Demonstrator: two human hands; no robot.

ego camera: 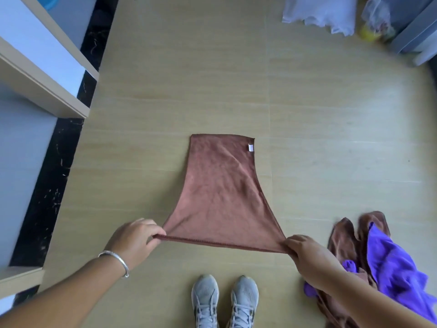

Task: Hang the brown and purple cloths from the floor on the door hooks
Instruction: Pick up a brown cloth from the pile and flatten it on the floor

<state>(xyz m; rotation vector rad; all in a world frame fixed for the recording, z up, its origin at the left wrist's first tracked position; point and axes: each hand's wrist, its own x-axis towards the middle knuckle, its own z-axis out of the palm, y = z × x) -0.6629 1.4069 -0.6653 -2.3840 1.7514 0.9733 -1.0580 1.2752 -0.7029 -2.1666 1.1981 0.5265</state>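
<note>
the left hand [136,237] pinches the near left corner of the flat brown microfibre cloth [220,192], stretched above the beige tiled floor [331,138]. the right hand [309,254] pinches its near right corner. right of that cloth lies a crumpled purple cloth [390,261] on another brown cloth [343,240].

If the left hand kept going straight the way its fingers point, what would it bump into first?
The left hand points rightward along the stretched edge of the brown cloth it pinches. Following that line, it would likely first meet the right hand pinching the opposite corner, though depth is hard to judge.
</note>
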